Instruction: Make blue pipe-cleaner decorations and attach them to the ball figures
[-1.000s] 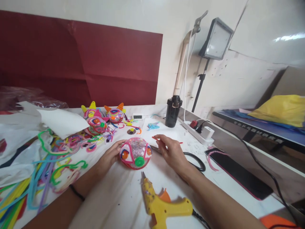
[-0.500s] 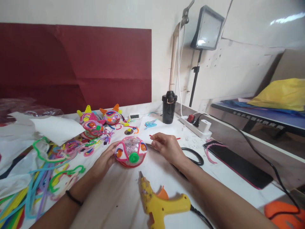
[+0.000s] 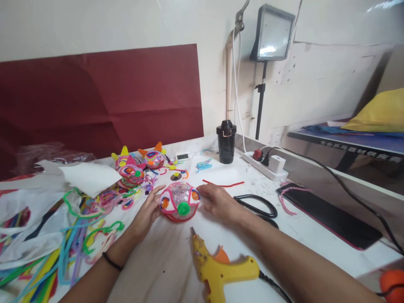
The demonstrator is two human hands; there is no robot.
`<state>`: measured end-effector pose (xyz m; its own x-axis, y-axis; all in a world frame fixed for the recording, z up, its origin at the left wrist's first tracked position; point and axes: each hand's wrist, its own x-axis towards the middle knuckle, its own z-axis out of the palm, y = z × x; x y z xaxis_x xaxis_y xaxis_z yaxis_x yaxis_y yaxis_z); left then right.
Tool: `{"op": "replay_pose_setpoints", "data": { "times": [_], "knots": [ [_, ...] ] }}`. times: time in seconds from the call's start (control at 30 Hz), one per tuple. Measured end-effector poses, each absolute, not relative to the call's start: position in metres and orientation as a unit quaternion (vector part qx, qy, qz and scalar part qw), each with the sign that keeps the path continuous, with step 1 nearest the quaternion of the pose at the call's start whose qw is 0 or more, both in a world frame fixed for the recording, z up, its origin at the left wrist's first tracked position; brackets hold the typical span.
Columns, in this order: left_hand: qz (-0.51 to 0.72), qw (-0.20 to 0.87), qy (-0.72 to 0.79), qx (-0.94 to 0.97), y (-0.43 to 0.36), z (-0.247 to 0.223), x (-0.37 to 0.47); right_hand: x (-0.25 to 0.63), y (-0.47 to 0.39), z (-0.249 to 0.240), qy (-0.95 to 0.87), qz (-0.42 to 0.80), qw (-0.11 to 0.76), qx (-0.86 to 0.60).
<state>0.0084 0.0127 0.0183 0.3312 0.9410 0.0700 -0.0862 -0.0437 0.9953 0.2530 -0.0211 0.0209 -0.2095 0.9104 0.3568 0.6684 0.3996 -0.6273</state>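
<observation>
A round clear ornament point(image 3: 179, 201) trimmed in pink, with orange eye pieces and a green spiral nose, stands at the middle of the table. My left hand point(image 3: 150, 210) holds its left side, fingers wrapped behind the edge. My right hand point(image 3: 217, 203) is at its right side, fingers curled against it, the tips partly hidden. In front lies a yellow hot glue gun point(image 3: 221, 269) with an orange trigger, its nozzle pointing toward the ornament. Behind my right hand is a red strip point(image 3: 223, 184). Black-handled scissors point(image 3: 260, 206) lie beside my right forearm.
Two similar decorated pieces point(image 3: 128, 169) point(image 3: 153, 158) stand at the back left, near colourful pipe cleaners point(image 3: 72, 240) and white paper point(image 3: 90, 176). A black cup point(image 3: 226, 143), a power strip point(image 3: 265, 167) and a black phone point(image 3: 328, 216) are at the right.
My right hand has come down and left from above the scissors to the ornament's right side. The view has shifted slightly. My left hand still holds the ornament.
</observation>
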Motion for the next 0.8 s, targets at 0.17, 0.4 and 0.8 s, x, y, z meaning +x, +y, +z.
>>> {"op": "replay_pose_setpoints", "data": {
  "times": [0.17, 0.4, 0.8],
  "knots": [
    [0.474, 0.551, 0.366, 0.581, 0.011, 0.018, 0.007, 0.247, -0.026, 0.022, -0.749, 0.213, 0.352, -0.519],
    [0.443, 0.585, 0.302, 0.608, 0.01, 0.017, -0.003, 0.244, -0.027, 0.021, -0.753, 0.184, 0.355, -0.522],
    [0.427, 0.536, 0.29, 0.668, 0.005, 0.004, 0.006, 0.233, -0.038, 0.021, -0.797, -0.023, 0.3, -0.523]
  ]
}}
